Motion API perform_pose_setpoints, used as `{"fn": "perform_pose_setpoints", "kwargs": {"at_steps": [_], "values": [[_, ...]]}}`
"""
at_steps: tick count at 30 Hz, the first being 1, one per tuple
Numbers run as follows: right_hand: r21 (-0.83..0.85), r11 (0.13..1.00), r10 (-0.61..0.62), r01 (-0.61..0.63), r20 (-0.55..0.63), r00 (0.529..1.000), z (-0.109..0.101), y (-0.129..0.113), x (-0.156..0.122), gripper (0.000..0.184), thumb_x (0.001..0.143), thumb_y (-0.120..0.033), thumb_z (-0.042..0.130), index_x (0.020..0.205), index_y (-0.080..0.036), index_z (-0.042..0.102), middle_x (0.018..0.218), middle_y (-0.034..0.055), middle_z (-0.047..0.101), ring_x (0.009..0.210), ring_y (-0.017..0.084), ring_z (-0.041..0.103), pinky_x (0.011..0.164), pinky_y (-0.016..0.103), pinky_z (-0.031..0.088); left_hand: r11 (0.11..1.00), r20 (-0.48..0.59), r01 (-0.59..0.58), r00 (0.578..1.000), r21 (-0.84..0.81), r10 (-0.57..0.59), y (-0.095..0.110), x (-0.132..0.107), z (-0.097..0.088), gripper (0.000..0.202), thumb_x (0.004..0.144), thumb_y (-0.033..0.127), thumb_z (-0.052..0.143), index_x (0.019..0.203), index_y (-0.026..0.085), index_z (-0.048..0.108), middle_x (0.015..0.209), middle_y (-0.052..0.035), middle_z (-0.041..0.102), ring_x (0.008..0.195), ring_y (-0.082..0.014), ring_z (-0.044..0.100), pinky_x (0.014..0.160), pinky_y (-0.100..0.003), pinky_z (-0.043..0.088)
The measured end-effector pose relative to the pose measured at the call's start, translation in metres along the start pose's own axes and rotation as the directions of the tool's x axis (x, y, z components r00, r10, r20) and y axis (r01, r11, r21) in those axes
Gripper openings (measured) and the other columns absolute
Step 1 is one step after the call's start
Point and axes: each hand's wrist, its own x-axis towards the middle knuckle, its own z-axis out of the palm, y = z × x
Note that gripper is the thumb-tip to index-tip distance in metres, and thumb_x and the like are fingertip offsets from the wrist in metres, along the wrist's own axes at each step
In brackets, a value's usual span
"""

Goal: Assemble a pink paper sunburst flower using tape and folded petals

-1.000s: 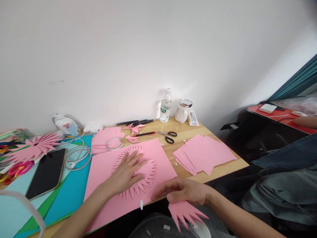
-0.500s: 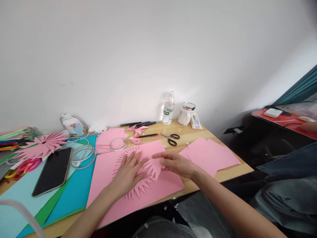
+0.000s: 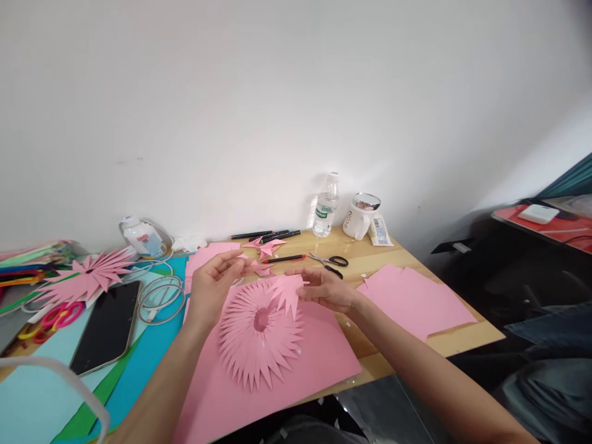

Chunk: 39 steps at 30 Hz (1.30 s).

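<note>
A spiky pink paper flower [image 3: 259, 336] lies on a large pink sheet [image 3: 296, 370] in front of me. My right hand [image 3: 326, 288] pinches a small pink spiked paper piece [image 3: 287, 293] just above the flower's upper right edge. My left hand [image 3: 215, 283] is lifted above the flower's left side, fingers curled and pinched together near small pink scraps [image 3: 259, 268]; what it holds I cannot make out.
Scissors [image 3: 330, 260], markers [image 3: 266, 235], a water bottle [image 3: 326, 206] and a white mug [image 3: 361, 216] stand at the back. A stack of pink sheets [image 3: 416, 299] lies to the right. A phone [image 3: 108, 327], wire rings [image 3: 161, 296] and another pink flower [image 3: 90, 277] lie on the left.
My left hand has lifted off the flower and curled. My right hand brought the spiked piece up from below the table edge to the flower's upper right. The view shifted right.
</note>
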Motion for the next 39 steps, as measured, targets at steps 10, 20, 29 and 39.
{"fn": "perform_pose_setpoints", "kwargs": {"at_steps": [10,20,29,39], "values": [[-0.098,0.992,-0.082,0.085,0.034,0.996,0.014,-0.012,0.011,0.037,0.062,-0.026,0.08,0.095,-0.016,0.068,0.099,0.0045,0.067,0.09,0.014,0.063,0.089,0.029,0.047,0.939,0.411,-0.211,0.908,0.272,0.085,-0.011,-0.013,0.018,0.044,0.071,0.025,0.067,0.115,0.024,0.063,0.12,-0.0051,0.064,0.104,-0.0229,0.059,0.081,-0.033,0.051],[-0.28,0.958,-0.115,0.052,-0.213,0.97,0.004,-0.01,0.009,0.039,0.063,-0.038,0.078,0.09,-0.014,0.065,0.064,-0.0046,0.056,0.06,0.007,0.055,0.065,0.024,0.054,0.935,0.474,-0.187,0.88,0.301,0.023,-0.023,-0.011,-0.001,0.051,0.075,0.036,0.066,0.124,0.026,0.055,0.119,-0.0055,0.065,0.116,-0.0259,0.055,0.096,-0.039,0.044],[-0.119,0.989,-0.115,0.091,-0.217,0.969,0.02,-0.001,0.007,0.04,0.059,-0.037,0.081,0.086,-0.013,0.064,0.079,0.0014,0.064,0.069,0.014,0.064,0.073,0.032,0.057,0.977,0.319,0.002,0.945,0.212,-0.071,-0.019,-0.011,0.014,0.066,0.072,0.035,0.067,0.132,0.02,0.043,0.088,-0.0052,0.073,0.095,-0.0248,0.066,0.089,-0.041,0.047],[-0.202,0.978,0.015,-0.057,-0.2,0.98,0.02,-0.002,0.003,0.034,0.06,-0.035,0.08,0.082,-0.014,0.066,0.07,-0.0027,0.061,0.064,0.006,0.057,0.066,0.021,0.052,0.98,0.343,0.075,0.929,0.187,-0.137,-0.009,0.008,0.023,0.031,0.068,0.029,0.069,0.093,0.012,0.065,0.057,0.0031,0.059,0.043,-0.0106,0.053,0.048,-0.025,0.046]]}}
